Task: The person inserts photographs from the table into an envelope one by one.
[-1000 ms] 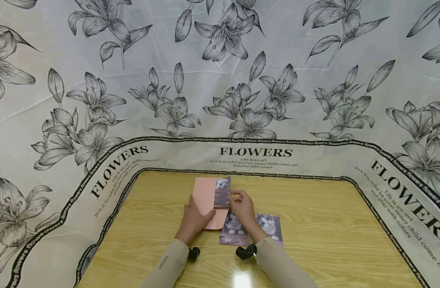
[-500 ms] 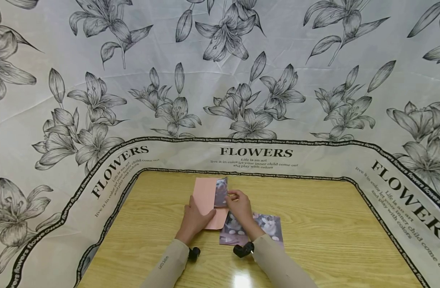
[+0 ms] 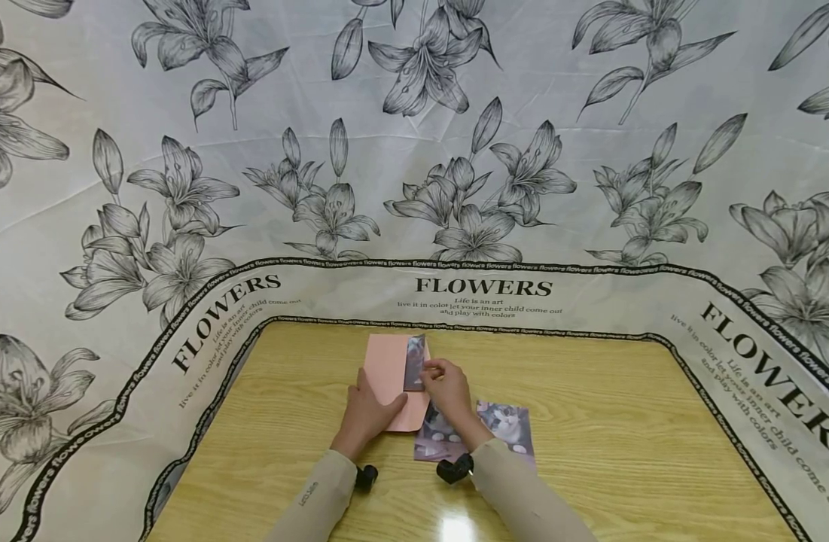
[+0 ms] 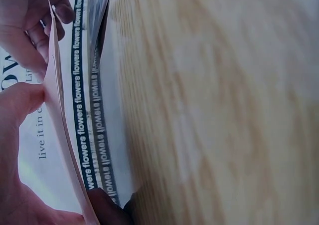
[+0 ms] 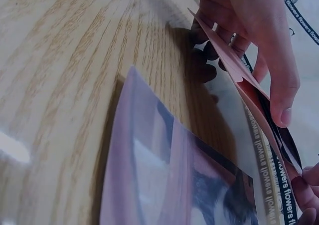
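Note:
My left hand (image 3: 367,412) grips a pink envelope (image 3: 385,365), its thumb on the upper face and fingers behind. Part of a printed cat photo (image 3: 415,360) sticks out at the envelope's right side; the rest is hidden inside. With thumb and fingers my right hand (image 3: 449,390) pinches the photo's outer right edge. In the left wrist view the envelope (image 4: 61,120) is edge-on, held above the table. The right wrist view shows the dark photo (image 5: 288,142) between the envelope's layers, near my left thumb.
Two more cat photos lie on the wooden table (image 3: 631,421): a right one (image 3: 509,423) and a left one (image 3: 436,449), partly under my right hand and the envelope. A floral cloth (image 3: 482,301) stands behind the table and along its sides.
My right hand has moved left with the photo's edge, so a narrower strip of the photo shows outside the envelope. My left hand and the envelope have stayed in place.

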A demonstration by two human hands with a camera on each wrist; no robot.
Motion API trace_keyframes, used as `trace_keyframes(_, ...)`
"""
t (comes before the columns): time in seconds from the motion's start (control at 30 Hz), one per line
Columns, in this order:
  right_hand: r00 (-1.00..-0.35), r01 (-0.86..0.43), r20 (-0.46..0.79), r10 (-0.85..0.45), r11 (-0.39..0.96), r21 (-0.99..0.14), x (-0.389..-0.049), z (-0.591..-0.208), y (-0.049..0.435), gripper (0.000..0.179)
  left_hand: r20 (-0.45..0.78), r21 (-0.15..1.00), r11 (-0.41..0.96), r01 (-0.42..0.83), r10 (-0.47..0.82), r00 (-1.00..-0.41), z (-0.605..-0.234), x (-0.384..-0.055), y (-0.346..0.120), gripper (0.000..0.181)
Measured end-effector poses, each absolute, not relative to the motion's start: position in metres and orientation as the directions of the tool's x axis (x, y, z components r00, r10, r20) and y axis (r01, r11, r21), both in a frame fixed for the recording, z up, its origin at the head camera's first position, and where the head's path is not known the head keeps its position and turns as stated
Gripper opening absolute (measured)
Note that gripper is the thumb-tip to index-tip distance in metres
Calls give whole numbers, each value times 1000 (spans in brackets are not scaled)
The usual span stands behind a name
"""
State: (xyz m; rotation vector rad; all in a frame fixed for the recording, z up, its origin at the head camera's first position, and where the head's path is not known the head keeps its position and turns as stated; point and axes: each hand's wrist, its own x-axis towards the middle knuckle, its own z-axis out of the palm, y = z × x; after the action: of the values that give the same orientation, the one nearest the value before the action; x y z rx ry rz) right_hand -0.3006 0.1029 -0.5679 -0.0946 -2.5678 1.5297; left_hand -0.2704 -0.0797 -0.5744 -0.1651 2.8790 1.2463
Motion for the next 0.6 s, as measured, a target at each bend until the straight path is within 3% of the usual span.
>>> trace_keyframes(0.6, -984, -15, 115, 133, 588, -809, -304, -566, 88, 22, -24, 732, 677, -83, -95, -995, -576, -271, -81, 120)
